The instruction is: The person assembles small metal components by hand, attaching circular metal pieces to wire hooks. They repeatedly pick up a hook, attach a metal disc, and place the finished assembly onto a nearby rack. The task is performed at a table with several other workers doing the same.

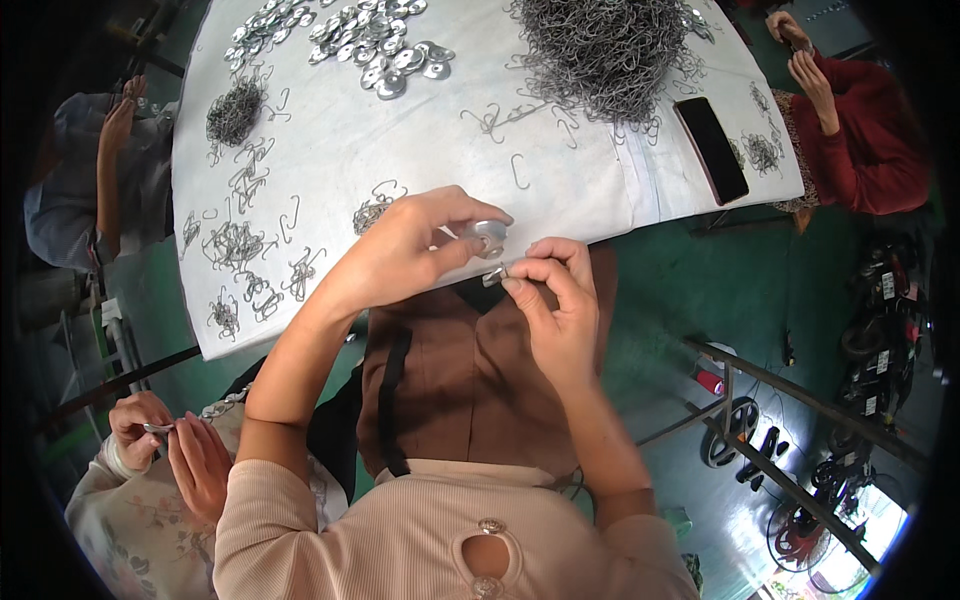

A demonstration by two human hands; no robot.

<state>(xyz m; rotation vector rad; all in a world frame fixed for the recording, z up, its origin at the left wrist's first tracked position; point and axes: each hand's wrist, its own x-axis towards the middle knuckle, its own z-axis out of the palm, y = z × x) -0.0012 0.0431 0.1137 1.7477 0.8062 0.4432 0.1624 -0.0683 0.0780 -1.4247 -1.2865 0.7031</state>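
Near the table's front edge, my left hand (425, 240) grips a round silvery metal disc (488, 238) with a centre hole between thumb and fingers. Just right of and below it, my right hand (556, 300) pinches a small shiny metal piece (495, 275); its exact kind is too small to make out. The two hands almost meet, and whether the piece touches the disc cannot be told. Beyond them a single bent wire hook (518, 171) lies on the white-covered table (420, 150). A small heap of wire hooks (370, 212) sits beside my left wrist.
A big tangle of wire hooks (600, 55) lies at the far middle, with more metal discs (390, 60) to its left. Smaller hook piles (235, 245) spread along the left side. A dark phone (712, 150) rests at right. Other people work at the left, right and lower left.
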